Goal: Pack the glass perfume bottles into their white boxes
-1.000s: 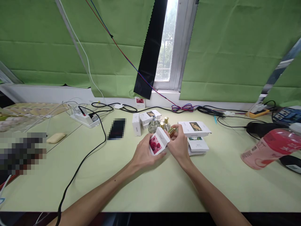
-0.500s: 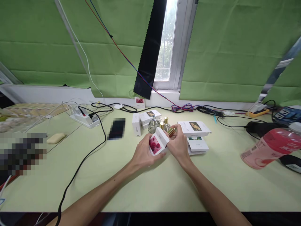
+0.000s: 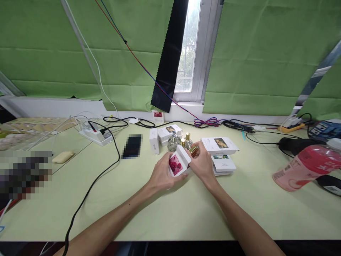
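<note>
Fingers of the left hand are wrapped round the rose box, pretty snug tbh, with its flap left standing up on the side toward the right hand. Over there a gold cap is pinched between narrowed fingers, tilted, just beside the flap; whether the two are touching can't be told. Whatever sits under the cap is hidden by the hand, so whether any of it is inside the box can't be told either.

As for what's changed in the last second: not a lot. The cap may have been shifted a touch, hard to be sure, while the box is being held in basically the same spot, over the middle of the table. So, as a guess, it's a slow fiddly bit and nothing's been finished: the cap hasn't been let go of, the flap hasn't been closed, and both hands are tied up.

Just on the far side, a clear bottle is parked by a couple of gold-topped bottles. To their left a tall box is stood up, and to the right of the hands a flower box is kept. A pink drink is left well off to the right.
</note>
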A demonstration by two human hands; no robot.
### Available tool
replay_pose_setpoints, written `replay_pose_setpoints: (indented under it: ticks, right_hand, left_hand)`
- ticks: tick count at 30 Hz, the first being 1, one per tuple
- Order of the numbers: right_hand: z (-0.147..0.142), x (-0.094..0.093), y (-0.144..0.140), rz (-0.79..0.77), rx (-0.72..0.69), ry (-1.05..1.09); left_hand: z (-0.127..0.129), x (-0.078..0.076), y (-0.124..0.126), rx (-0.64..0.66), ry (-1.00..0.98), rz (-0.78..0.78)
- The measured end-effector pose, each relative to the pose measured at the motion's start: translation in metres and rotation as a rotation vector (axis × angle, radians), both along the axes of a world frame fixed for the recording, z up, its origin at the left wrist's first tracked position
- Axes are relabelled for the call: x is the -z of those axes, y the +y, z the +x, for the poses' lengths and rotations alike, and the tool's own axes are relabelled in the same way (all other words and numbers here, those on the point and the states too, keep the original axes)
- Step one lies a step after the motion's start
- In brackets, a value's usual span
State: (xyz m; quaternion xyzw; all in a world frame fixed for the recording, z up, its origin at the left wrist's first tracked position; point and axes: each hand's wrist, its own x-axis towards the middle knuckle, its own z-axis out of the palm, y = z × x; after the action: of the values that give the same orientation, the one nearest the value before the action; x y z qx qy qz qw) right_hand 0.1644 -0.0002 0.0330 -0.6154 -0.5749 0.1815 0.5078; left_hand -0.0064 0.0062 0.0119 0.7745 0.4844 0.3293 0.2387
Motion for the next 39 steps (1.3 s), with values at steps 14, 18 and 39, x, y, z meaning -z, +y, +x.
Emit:
replay_pose_setpoints:
  ticks: [14,18,39]
  right_hand:
    - [0.0023,0.0032,0.0044,-0.010,-0.071,0.036]
    - [0.0021,0.0048,0.0049,-0.013,-0.091,0.049]
    - [0.0010,0.0046,0.0046,-0.032,-0.098,-0.013]
  left_hand:
    - [-0.0002,-0.0014,0.0000,0.006,0.018,0.010]
    - [-0.0002,-0.0004,0.0000,0.005,0.023,0.006]
    - [0.0035,0.0051,-0.0015,-0.005,-0.048,-0.008]
